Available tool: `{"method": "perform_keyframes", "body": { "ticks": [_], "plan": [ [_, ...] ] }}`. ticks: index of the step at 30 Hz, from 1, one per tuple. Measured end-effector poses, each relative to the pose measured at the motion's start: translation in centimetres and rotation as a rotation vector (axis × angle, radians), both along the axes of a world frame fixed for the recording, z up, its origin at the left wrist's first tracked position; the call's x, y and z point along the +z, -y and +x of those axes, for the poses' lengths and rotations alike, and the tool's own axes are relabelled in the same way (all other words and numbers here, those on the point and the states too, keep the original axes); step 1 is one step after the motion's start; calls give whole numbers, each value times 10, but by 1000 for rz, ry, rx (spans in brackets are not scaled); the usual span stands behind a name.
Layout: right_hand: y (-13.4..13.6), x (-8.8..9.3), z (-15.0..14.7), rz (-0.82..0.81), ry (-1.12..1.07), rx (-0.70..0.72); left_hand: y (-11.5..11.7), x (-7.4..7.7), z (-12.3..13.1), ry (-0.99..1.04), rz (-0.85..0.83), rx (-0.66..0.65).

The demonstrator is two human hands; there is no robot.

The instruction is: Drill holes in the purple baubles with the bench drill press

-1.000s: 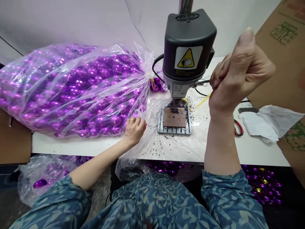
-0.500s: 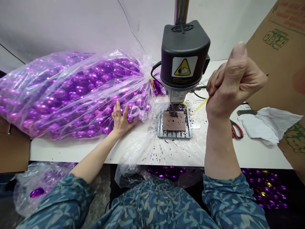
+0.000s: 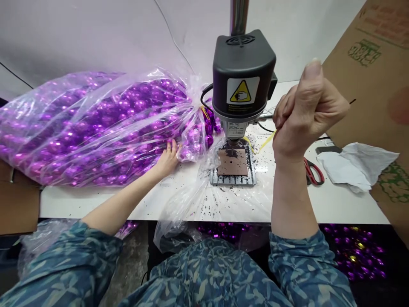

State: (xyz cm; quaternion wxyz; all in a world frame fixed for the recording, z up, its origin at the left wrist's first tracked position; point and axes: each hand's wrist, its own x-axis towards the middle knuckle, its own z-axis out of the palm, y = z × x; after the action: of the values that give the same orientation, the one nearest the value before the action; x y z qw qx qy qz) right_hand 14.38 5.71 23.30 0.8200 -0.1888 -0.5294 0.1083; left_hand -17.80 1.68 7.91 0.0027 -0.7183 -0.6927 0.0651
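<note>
My left hand lies at the side of a large clear plastic bag full of shiny purple balls, near its tied neck. Its fingers reach out against the plastic, apart from one another; their tips are partly hidden. My right hand is raised and closed in a fist around the drill press lever, which is mostly covered by the hand. The drill press stands in front of me. Below its chuck is a brown square plate with a hole, on a grey slotted base.
Dark shavings lie around the base on the white table. Red-handled scissors and white paper sit to the right, beside a cardboard box. More purple pieces are below the table edge. A yellow strip hangs near my right hand.
My left hand has slid right and slightly up along the bag, towards its neck. The right hand keeps its grip on the lever. The whole view has shifted slightly.
</note>
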Motion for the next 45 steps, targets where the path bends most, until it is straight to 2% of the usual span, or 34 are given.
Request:
{"method": "perform_keyframes", "body": {
  "ticks": [3, 4, 6, 8, 9, 11, 13, 15, 17, 19, 21, 24, 28, 30, 33, 36, 38, 40, 42, 45],
  "plan": [
    [0, -1, 1, 15, 1, 36, 8, 25, -10, -23, -153, -75],
    [0, -1, 2, 12, 2, 42, 8, 36, -10, -9, -146, -75],
    [1, -1, 2, -11, 9, 27, 4, 56, 1, 63, 15, -62],
    [2, -1, 2, -48, 18, 1, -6, 65, 26, 181, 235, -137],
    [3, -1, 2, -62, 21, -8, -12, 65, 41, 242, 288, -238],
    [4, -1, 3, -76, 32, -9, -25, 56, 68, 331, 269, -461],
    [7, -1, 3, -84, 38, -1, -36, 40, 82, 359, 221, -547],
    [9, -2, 3, -99, 46, 5, -40, 26, 82, 299, 186, -472],
    [9, -2, 3, -97, 34, 25, -41, 18, 76, 182, 126, -329],
    [8, -3, 3, -55, -6, 66, -40, 18, 72, 102, 87, -171],
    [6, -5, 3, -13, -40, 96, -41, 22, 75, 98, 123, -62],
    [3, -7, 4, 4, -19, 96, -51, 26, 92, 102, 198, -72],
    [2, -8, 5, 38, 23, 96, -69, 20, 111, 36, 119, -120],
    [2, -8, 6, 44, 25, 105, -74, 16, 114, 83, 114, -109],
    [3, -7, 6, 18, 24, 110, -71, 15, 110, 425, 212, -71],
    [4, -7, 6, 8, 16, 113, -58, 20, 104, 1056, 285, 27],
    [4, -7, 6, -1, 12, 100, -45, 24, 103, 1488, 195, 129],
    [3, -7, 5, -3, 8, 86, -33, 26, 105, 1816, 30, 222],
    [2, -7, 4, 16, -4, 87, -22, 25, 111, 1995, -113, 282],
    [2, -7, 3, 43, -36, 116, -13, 18, 121, 2093, -220, 348]
  ]
}}
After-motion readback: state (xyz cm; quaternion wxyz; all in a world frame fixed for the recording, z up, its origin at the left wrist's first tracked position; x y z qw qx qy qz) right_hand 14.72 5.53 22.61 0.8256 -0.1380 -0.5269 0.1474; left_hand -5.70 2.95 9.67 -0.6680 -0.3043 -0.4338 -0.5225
